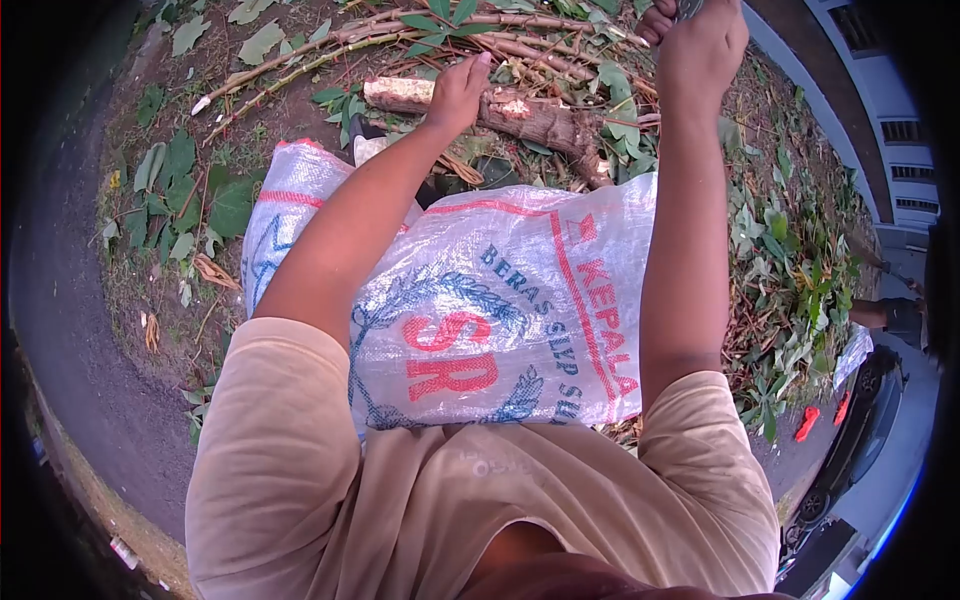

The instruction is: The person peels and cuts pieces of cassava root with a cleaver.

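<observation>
My left hand (460, 96) lies across a thick log (535, 118) with bark and pale chipped patches. Its fingers look closed, but whatever they hold, if anything, is hidden behind the hand. Raised at the top right, my right hand (703, 45) is closed around a grey, metallic-looking thing (688, 9), mostly cut off by the frame edge. A white woven rice sack (470, 300) with red and blue print covers my lap. Long cut branches (400, 30) lie just beyond the log.
Leaves (230, 205) and twigs litter the ground on both sides. A paved road (75, 250) runs along the left. At the right are a dark car (850, 430), another person (895, 315), red items (806, 423) on the ground and a building (890, 100).
</observation>
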A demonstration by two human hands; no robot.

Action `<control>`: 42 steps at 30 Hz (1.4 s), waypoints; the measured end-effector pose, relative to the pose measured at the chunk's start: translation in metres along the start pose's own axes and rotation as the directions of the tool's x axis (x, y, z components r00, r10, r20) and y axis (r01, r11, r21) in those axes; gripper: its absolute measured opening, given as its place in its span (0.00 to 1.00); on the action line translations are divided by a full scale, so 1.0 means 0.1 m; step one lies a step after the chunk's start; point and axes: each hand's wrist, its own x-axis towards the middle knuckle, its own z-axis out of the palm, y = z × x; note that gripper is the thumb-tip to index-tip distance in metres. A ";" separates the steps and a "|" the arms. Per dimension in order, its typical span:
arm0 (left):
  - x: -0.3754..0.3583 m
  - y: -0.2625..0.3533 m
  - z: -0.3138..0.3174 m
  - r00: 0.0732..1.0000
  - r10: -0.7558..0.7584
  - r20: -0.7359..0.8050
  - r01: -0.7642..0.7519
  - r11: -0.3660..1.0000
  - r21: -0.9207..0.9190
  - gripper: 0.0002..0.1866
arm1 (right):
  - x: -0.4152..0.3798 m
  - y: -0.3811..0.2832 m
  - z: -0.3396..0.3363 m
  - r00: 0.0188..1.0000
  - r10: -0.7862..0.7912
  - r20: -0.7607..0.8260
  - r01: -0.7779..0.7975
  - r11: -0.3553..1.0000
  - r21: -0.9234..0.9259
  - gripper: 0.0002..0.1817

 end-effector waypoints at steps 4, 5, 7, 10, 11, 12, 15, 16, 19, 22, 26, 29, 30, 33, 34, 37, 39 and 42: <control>-0.05 0.05 0.01 1.000 0.013 0.013 -0.014 0.999 0.031 0.27 | -1.27 2.00 -0.40 0.889 0.444 0.114 -0.364 0.835 -0.412 0.32; -0.08 0.11 0.03 0.999 0.021 -0.036 -0.020 0.999 0.033 0.26 | -1.42 2.21 -0.48 0.709 0.690 0.145 -0.515 0.647 -0.562 0.35; -0.03 -0.01 0.04 0.991 -0.089 -0.102 0.087 0.996 -0.022 0.25 | -1.19 1.92 -0.34 0.561 0.822 0.099 -0.660 0.516 -0.546 0.36; 0.03 -0.04 0.02 0.991 -0.131 -0.004 0.130 0.988 -0.082 0.25 | -1.18 1.97 -0.42 0.456 0.880 0.132 -0.834 0.474 -0.284 0.33; 0.04 0.01 0.02 0.994 -0.111 0.007 0.111 0.990 -0.083 0.25 | -1.13 1.97 -0.44 0.464 0.877 0.128 -0.831 0.481 -0.282 0.33; 0.00 -0.01 0.03 0.993 -0.117 0.007 0.117 0.989 -0.086 0.25 | -1.09 1.98 -0.52 0.313 0.921 0.232 -0.937 0.340 -0.085 0.32; 0.03 -0.11 -0.01 0.998 -0.016 -0.053 0.015 1.000 -0.025 0.23 | -0.96 2.25 -0.85 0.076 0.871 0.485 -0.954 -0.078 0.289 0.29; 0.03 -0.25 -0.07 0.999 -0.015 -0.049 0.014 1.000 -0.027 0.23 | -0.97 2.29 -0.90 0.008 0.782 0.623 -0.850 -0.323 0.416 0.28; 0.16 -0.36 -0.18 0.987 -0.126 0.096 0.153 0.916 -0.371 0.24 | -0.86 2.00 -0.69 0.133 0.900 0.416 -0.978 0.050 0.205 0.26; 0.10 -0.18 -0.12 0.981 -0.189 -0.044 0.166 0.935 -0.312 0.24 | -0.58 1.15 -0.34 0.516 0.837 0.183 -0.829 0.542 -0.140 0.25; 0.13 -0.25 -0.12 0.994 -0.113 -0.008 0.110 0.981 -0.163 0.25 | -0.07 0.25 -0.07 0.917 0.374 0.143 -0.350 0.922 -0.167 0.24; 0.09 -0.22 -0.03 0.997 -0.064 -0.050 0.051 0.975 -0.214 0.21 | -0.06 0.18 0.05 0.985 -0.103 0.136 0.115 0.990 -0.085 0.22; 0.09 -0.21 -0.04 0.997 -0.051 -0.065 0.037 0.978 -0.204 0.22 | -0.20 0.46 0.04 0.956 -0.241 0.166 0.254 0.965 -0.062 0.22; -0.04 -0.03 -0.06 0.996 -0.043 -0.077 0.035 0.995 -0.097 0.23 | -1.41 2.17 -0.26 0.697 0.704 0.140 -0.537 0.640 -0.549 0.29; -0.01 0.02 -0.09 0.995 -0.040 -0.094 0.042 0.999 0.017 0.25 | -1.51 2.19 -0.30 0.646 0.755 0.114 -0.683 0.638 -0.356 0.31; -0.05 -0.11 -0.14 0.990 -0.125 -0.059 0.123 0.991 -0.047 0.23 | -1.28 2.01 -0.33 0.448 0.883 0.137 -0.811 0.466 -0.353 0.32; 0.11 -0.12 -0.12 0.991 -0.136 -0.022 0.130 0.977 -0.168 0.22 | -1.13 2.03 -0.37 0.378 0.904 0.198 -0.871 0.420 -0.254 0.31; 0.12 -0.09 -0.05 0.990 -0.131 -0.050 0.112 0.954 -0.277 0.20 | -1.08 2.08 -0.43 0.263 0.918 0.295 -0.952 0.297 -0.075 0.30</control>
